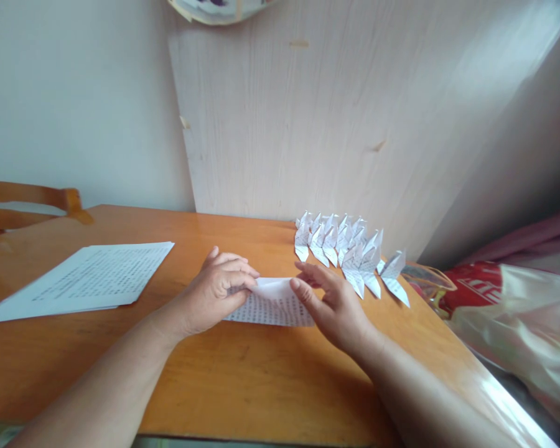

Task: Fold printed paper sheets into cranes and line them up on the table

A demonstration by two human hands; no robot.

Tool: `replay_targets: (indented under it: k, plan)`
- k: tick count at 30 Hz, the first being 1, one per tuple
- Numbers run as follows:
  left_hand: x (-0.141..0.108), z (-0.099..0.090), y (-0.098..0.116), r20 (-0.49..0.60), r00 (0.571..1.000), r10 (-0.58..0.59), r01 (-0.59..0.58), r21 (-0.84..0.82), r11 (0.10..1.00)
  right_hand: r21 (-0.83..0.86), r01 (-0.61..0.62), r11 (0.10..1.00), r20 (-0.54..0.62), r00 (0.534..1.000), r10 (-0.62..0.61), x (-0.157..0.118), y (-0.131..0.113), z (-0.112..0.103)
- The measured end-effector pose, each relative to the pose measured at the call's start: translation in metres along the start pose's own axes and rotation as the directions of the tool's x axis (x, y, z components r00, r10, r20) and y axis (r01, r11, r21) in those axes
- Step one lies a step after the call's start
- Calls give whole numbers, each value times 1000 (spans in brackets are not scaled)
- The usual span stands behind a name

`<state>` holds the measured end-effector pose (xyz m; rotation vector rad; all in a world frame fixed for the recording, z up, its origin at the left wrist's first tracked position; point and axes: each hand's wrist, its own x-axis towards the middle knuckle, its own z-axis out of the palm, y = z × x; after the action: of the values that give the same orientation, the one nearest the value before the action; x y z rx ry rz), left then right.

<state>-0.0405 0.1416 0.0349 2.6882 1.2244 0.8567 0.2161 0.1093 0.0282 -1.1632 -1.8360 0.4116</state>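
Observation:
A printed paper sheet [280, 308] lies on the wooden table between my two hands, its far edge folded or curled up toward me. My left hand [219, 289] pinches the paper's left side between thumb and fingers. At the right side, my right hand [329, 302] has its thumb against the raised edge and its fingers behind it, closed on the paper. The fingertips of both hands are partly hidden by the sheet.
Several folded paper pieces [354, 267] stand in rows at the back right of the table [261, 386]. A stack of printed sheets [102, 274] lies on the left. A chair [32, 196] is beyond the left edge; bags [518, 311] sit beyond the right edge.

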Motion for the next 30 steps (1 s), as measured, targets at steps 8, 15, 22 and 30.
replay_targets:
  k: [8, 15, 22, 30]
  plan:
    - [-3, -3, 0, 5, 998, -66, 67, -39, 997, 133, -221, 966, -82, 969, 232, 17, 11, -13]
    - [-3, 1, -8, 139, 986, -93, 93, 8, 996, -108, -106, 989, 59, 992, 113, 15, 23, -7]
    - [-4, 2, -10, 280, 951, -132, 107, 101, 989, -281, -60, 958, 276, 951, 141, 11, 28, -6]
    - [-7, 6, -17, 347, 927, -143, 123, 80, 989, -275, 262, 925, 491, 866, -99, 7, 7, -12]
